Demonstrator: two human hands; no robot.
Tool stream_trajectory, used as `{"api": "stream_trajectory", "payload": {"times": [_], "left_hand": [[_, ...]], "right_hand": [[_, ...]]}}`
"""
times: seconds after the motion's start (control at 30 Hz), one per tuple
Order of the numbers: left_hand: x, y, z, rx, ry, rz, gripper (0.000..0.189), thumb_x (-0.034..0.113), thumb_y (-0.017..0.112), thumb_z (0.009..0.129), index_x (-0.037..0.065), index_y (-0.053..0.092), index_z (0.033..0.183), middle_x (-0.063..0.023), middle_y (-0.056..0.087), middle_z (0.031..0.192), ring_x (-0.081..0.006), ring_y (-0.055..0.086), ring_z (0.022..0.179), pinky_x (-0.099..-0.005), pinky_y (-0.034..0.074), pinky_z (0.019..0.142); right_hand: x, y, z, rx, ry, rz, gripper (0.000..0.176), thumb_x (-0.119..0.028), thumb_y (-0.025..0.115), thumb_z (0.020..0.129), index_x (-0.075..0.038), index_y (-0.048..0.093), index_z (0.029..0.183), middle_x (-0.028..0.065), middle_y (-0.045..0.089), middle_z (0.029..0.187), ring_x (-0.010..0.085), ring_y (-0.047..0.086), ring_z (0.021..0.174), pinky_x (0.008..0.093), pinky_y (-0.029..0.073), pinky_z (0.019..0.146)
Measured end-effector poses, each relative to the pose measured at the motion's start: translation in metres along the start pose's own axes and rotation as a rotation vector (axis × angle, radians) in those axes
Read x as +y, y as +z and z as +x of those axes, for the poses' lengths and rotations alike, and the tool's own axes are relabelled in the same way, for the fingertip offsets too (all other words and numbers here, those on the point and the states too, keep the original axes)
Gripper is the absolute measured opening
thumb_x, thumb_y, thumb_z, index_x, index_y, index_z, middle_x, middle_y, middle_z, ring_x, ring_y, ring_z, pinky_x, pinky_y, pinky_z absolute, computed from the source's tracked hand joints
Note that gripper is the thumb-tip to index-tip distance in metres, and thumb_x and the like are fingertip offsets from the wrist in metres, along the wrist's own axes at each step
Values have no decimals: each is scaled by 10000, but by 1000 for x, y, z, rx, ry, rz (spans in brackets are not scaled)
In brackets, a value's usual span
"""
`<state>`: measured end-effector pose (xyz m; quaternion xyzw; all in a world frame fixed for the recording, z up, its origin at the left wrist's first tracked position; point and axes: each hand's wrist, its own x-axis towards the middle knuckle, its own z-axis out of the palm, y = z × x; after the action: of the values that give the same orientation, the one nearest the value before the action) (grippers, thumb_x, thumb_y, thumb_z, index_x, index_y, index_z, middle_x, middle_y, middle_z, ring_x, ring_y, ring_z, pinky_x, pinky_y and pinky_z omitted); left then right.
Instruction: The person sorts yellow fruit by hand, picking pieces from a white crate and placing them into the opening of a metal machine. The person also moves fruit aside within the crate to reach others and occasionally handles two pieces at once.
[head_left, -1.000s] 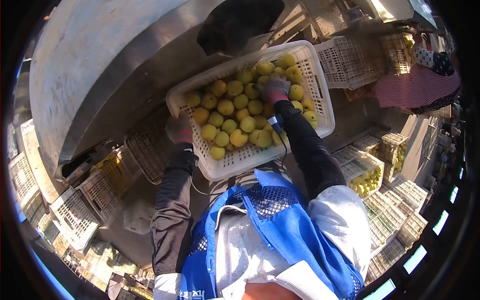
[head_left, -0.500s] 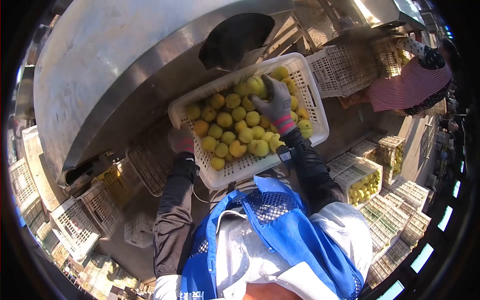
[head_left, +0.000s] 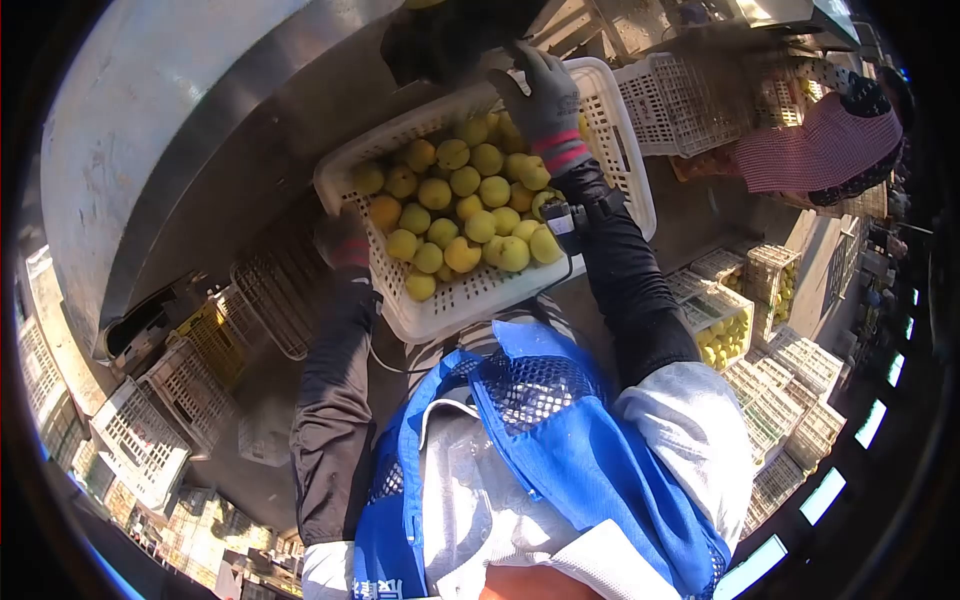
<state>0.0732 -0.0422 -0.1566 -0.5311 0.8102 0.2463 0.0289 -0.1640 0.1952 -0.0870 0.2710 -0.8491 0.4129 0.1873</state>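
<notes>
Over the far edge of a white plastic crate (head_left: 460, 310), near its far right corner, held out the gloved right hand (head_left: 548, 100) with fingers spread and nothing visible between them. Pointed it toward a dark shape (head_left: 450, 45) beyond that edge. Half a second earlier, had this hand above the heap, apparently with fruit in its grasp; since then, swung it outward and, to judge by the parted fingers, let go. By that reading, finished with one handful and freed the hand. Still had plenty of yellow-green fruit (head_left: 465, 180) heaped across the crate's middle and far side, with bare perforated plastic along the near edge. Kept the gloved left hand (head_left: 342, 240) at the left edge; for blur and shadow, could not tell its fingers as closed or open. Off beyond the right edge, saw a person in a checked garment (head_left: 815, 150) and, lower down, stacked crates (head_left: 770, 400).
</notes>
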Motion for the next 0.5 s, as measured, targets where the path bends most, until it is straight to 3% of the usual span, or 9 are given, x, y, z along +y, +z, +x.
{"api": "stream_trajectory", "payload": {"times": [0.13,0.2,0.33,0.4,0.43,0.5], "left_hand": [[13,-10,-2,-67,-131,-41,502,399,590,843,-75,718,948,-299,703,918,-411,713,890,-480,564,805],[15,-12,-6,-45,-133,-88,486,387,610,833,-65,717,978,-282,713,934,-402,717,910,-474,569,809],[16,-12,-6,-15,-105,-50,490,394,614,827,-65,718,962,-282,713,941,-400,715,916,-475,568,812],[27,-24,-14,-61,-153,-114,526,385,637,807,-85,691,1037,-313,694,1028,-431,687,991,-497,550,853],[28,-25,-12,-50,-150,-123,526,385,637,807,-85,691,1037,-313,694,1028,-431,687,991,-497,550,853],[23,-20,-13,-55,-179,-181,527,382,649,804,-85,686,1047,-310,692,1044,-430,681,1010,-498,546,871]], "right_hand": [[52,-28,-97,-776,227,-440,563,-271,784,757,-114,598,1265,135,656,1165,321,636,1071,441,496,945],[61,-16,-130,-986,290,-645,639,-277,786,748,-119,547,1319,149,638,1183,344,625,1078,443,489,948],[65,-3,-143,-968,281,-709,693,-288,820,699,-124,543,1313,154,637,1153,362,616,1077,439,495,929],[43,-17,-125,-739,320,-428,711,-256,841,677,-118,539,1306,152,632,1129,364,612,1072,444,492,941],[32,-20,-113,-729,309,-426,711,-256,841,677,-118,539,1306,152,632,1129,364,612,1072,444,492,941],[3,-31,-88,-408,93,-61,703,-219,853,658,-101,567,1289,171,623,1175,366,609,1076,448,491,961]]}}
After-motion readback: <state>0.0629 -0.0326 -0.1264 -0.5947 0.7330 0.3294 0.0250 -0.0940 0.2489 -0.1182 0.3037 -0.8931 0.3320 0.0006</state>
